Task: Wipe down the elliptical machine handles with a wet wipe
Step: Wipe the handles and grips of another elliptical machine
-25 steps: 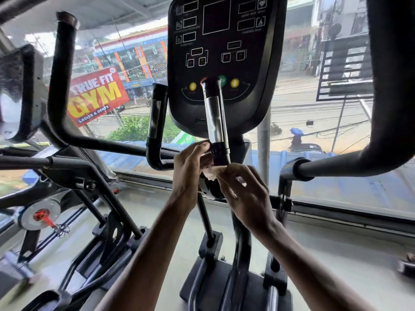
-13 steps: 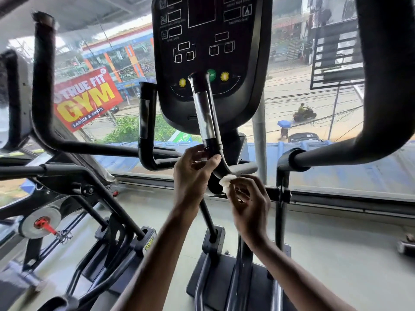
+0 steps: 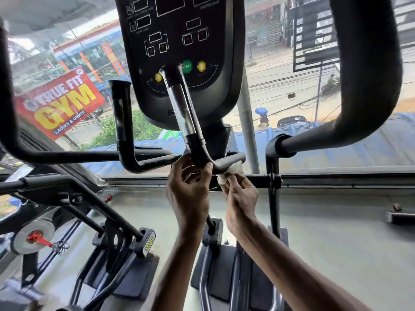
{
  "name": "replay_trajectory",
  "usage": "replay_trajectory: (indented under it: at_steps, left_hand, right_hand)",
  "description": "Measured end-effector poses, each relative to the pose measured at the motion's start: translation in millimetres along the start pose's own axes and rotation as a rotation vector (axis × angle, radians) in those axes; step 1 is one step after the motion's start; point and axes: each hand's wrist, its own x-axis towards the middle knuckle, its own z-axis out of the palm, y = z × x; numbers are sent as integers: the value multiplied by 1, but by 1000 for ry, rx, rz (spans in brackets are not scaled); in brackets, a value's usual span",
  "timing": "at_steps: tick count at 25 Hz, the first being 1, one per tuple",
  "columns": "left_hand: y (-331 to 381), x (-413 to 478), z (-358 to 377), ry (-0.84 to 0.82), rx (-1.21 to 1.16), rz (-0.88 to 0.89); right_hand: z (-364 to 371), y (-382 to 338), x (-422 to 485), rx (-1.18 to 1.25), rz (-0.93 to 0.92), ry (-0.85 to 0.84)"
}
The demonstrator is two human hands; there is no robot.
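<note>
Head view looks down your two forearms to the hands at the foot of the inner grip. Your left hand (image 3: 188, 194) curls round the bend of the short sensor handle (image 3: 186, 117), thumb one side and fingers the other, steadying it. Your right hand (image 3: 241, 198) pinches the wet wipe (image 3: 226, 175) in its fingertips and presses it up against the underside of the handle's horizontal bar (image 3: 226, 162), just right of the bend. The wipe is bunched small and held only by the tips, so a hard drag along the bar could probably pull it free and drop it onto the machine base (image 3: 224, 272) below. The patch under your left palm stays unwiped unless you shift that grip. Just behind your right knuckles runs a thin crossbar (image 3: 253, 178), and to their right stands the upright post (image 3: 272, 203) of the big swing arm (image 3: 368, 63); a long stroke rightward may knock against either. Toward you and below the bar the space is open for your wrists. Higher up, the handle's top sits close in front of the console (image 3: 179, 41) and its start button (image 3: 187, 66), so wiping upward risks a stray press. The left inner handle (image 3: 121, 122) stands well clear, and beyond is the window (image 3: 292, 86).
</note>
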Motion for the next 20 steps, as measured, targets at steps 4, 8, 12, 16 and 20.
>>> replay_trajectory:
  at_steps: [4,8,12,16,20]
  left_hand:
    - [-11,-9,7,92,122,261]
    - [-17,-11,9,100,340,509]
    - [-22,-9,6,82,427,635]
    - [-20,-10,6,70,428,647]
    - [-18,-12,10,70,437,635]
  right_hand:
    - [-6,5,-2,-169,-119,-83]
    - [-7,-8,21,-89,-35,18]
    - [-12,-7,14,-114,-66,-52]
    - [-11,-12,35,-47,-56,17]
    - [-17,1,26,-120,-101,-44]
